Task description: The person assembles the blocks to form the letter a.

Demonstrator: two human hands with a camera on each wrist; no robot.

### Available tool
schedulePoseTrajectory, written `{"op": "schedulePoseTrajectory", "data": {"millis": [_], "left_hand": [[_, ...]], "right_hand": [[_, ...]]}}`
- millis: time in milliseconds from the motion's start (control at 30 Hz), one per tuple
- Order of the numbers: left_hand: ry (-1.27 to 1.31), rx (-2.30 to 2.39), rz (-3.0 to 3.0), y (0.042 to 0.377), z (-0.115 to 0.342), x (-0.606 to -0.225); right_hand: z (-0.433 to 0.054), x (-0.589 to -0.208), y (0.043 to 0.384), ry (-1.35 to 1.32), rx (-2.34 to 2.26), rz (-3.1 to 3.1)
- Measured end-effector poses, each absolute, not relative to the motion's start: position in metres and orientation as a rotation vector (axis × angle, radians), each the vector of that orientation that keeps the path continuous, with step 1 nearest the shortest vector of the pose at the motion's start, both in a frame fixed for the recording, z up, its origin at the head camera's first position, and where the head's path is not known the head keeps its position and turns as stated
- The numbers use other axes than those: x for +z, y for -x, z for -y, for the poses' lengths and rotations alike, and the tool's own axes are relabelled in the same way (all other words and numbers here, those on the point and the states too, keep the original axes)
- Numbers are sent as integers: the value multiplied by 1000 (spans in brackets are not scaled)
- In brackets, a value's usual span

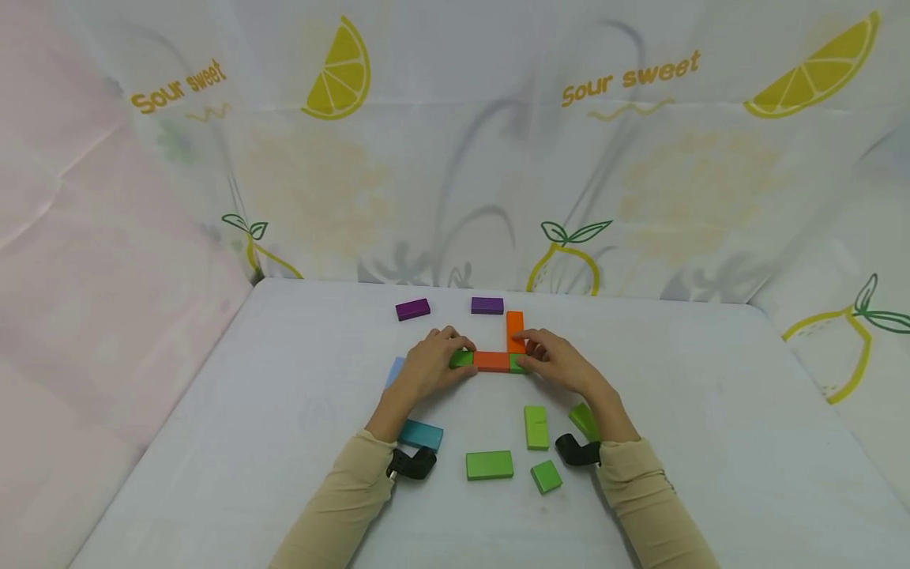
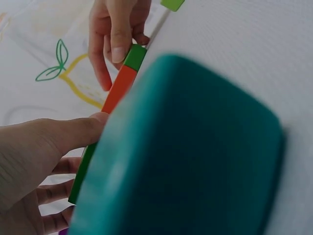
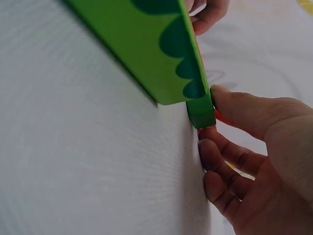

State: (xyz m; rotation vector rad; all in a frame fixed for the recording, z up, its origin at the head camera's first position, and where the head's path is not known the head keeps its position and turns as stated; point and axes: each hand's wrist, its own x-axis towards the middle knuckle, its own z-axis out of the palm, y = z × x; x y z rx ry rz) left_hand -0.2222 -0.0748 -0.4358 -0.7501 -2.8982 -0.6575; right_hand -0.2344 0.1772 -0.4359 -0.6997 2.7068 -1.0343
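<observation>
A long green block (image 1: pixel 461 359), a red-orange block (image 1: pixel 491 362) and a small green block (image 1: pixel 515 364) lie end to end in a row. Behind the right end, an orange block (image 1: pixel 515 322) points away from me. My left hand (image 1: pixel 430 362) pinches the left green block, its thumb in front near the red-orange block and its fingers behind. At the other end, my right hand (image 1: pixel 560 359) has its thumb on the small green block and its index finger against the orange one. A teal block (image 2: pixel 195 142) fills much of the left wrist view.
Two purple blocks (image 1: pixel 486 306) lie at the back of the white table (image 1: pixel 711 474). Nearer me are a teal block (image 1: pixel 422 435) and several light green blocks (image 1: pixel 489 465). A light blue block (image 1: pixel 394 371) is partly hidden by the left hand. Printed cloth (image 1: pixel 455 142) stands behind.
</observation>
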Motion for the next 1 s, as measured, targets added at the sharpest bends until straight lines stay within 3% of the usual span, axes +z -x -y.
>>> {"op": "schedulePoseTrajectory", "data": {"millis": [1000], "left_hand": [[713,-724,2937,237,72,-424]], "right_hand": [[-179,-437,236,722,-1005,-2714]]}}
